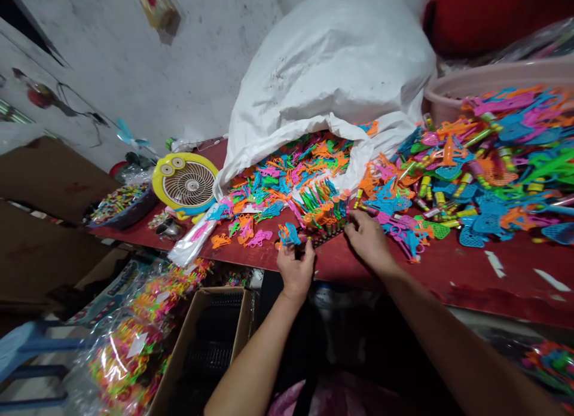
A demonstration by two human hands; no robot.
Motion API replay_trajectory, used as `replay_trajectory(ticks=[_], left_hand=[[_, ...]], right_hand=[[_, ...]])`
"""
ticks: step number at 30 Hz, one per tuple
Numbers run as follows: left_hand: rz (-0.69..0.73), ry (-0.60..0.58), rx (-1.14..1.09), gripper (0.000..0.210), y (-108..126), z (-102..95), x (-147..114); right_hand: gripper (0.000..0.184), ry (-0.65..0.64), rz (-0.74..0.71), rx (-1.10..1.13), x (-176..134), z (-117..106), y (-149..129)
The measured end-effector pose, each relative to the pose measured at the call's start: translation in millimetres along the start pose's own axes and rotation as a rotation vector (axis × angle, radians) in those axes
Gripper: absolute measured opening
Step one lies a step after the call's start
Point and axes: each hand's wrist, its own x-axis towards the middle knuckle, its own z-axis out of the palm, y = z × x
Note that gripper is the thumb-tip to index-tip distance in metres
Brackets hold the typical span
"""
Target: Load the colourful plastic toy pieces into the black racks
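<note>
My left hand [296, 268] is closed round small blue plastic pieces [289, 234] at the left end of a black rack [329, 238]. Several small tubes stand in the rack, topped by orange, pink and green plastic pieces [323, 211]. At the rack's right end, my right hand [368, 242] has its thumb and fingers drawn together beside the tubes; what they grip, if anything, is hidden. Just behind the rack, a white sack [332, 75] spills many coloured plastic pieces [296, 165] onto the red table [332, 260].
To the right lies a heap of toy rackets and capped tubes [475, 189], with a pink basin [493, 78] behind. A yellow fan [192, 184] and a dark basin of small parts [123, 210] stand left. Below are a cardboard box [244, 320] and filled plastic bags [125, 350].
</note>
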Motion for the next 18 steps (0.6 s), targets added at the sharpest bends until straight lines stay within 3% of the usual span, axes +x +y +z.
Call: replay_trajectory(ticks=[3,6,18], left_hand=[[0.119,-0.046,0.138,0.008,0.2,2.3,-1.5],[0.126,-0.098,0.216,0.007,3.9,3.7,2.3],[0.284,-0.163,0.286,0.01,-1.7,-0.5,12.2]], right_hand=[[0.028,0.003,0.011,-0.004,-0.4,-1.2,-1.8],[0.029,-0.001,-0.007,-0.011,-1.0,-1.0,-2.9],[0.025,0.003,-0.051,-0.058,-3.6,2.6,-3.5]])
